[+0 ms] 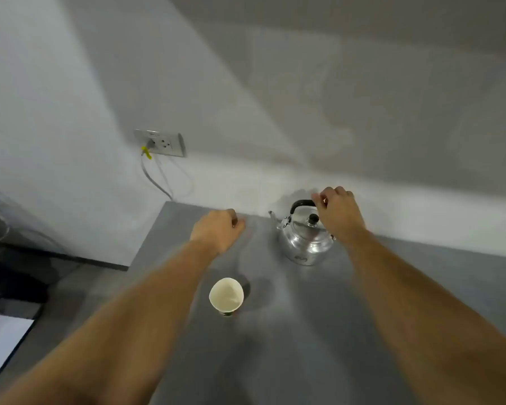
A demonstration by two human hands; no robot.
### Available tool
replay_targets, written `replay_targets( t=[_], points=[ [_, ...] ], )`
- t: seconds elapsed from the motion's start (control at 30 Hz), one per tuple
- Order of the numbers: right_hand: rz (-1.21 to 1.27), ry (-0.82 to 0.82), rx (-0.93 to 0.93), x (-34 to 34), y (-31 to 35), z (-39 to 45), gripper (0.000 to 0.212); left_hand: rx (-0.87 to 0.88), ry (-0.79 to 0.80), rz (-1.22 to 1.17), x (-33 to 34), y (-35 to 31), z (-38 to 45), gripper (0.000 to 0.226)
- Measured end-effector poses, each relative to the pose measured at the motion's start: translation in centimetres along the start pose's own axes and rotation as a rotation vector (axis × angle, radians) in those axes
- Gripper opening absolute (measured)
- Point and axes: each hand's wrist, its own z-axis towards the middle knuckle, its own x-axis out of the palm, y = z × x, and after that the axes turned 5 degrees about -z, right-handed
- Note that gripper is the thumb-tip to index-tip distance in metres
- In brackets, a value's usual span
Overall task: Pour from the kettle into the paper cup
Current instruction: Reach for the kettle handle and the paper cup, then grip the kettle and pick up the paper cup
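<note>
The kettle [306, 239] stood on the grey table [304, 346], at one o'clock from the paper cup [226, 295] and apart from it. My right hand [338, 211] hovered at its black handle [302, 203], fingers curled but not yet closed on it. My left hand [218, 229] was loosely fisted, empty. I judged the metal rigid, slick and heavy if full, so that handle was my hold; the cup looked light, easily tipped.

One kettle [306, 235]; one paper cup [226, 296]; one wall socket [160, 142]; one table [304, 331]; two hands, left hand [216, 229] and right hand [338, 209].
</note>
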Motion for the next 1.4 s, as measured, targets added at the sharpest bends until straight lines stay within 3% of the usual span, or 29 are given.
replay_targets(
  t=[0.17,0.67,0.97,1.17,1.33,1.4],
  points=[
    [0.07,0.09,0.051,1.1,-0.7,0.9,0.06,-0.03,-0.006,0.034,0.9,0.9,0.3,0.035],
    [0.19,0.224,0.237,1.0,0.0,1.4,0.069,-0.128,-0.012,-0.047,2.5,5.0,-0.8,0.038],
    [0.148,0.118,0.138,-3.3,1.9,-0.9,0.073,-0.26,-0.035,-0.223,4.1,8.9,-4.1,0.055],
    [0.109,0.086,0.062,-6.3,4.0,-4.0,0.073,-0.322,-0.039,-0.274,7.3,12.0,-7.8,0.051],
    [0.078,0.148,-0.002,-7.5,5.9,-7.0,0.073,-0.322,-0.02,-0.417,9.0,13.5,-10.7,0.028],
    [0.044,0.182,-0.038,-7.6,6.7,-8.1,0.073,-0.27,0.067,-0.482,9.4,13.4,-11.5,0.041]
  ],
)
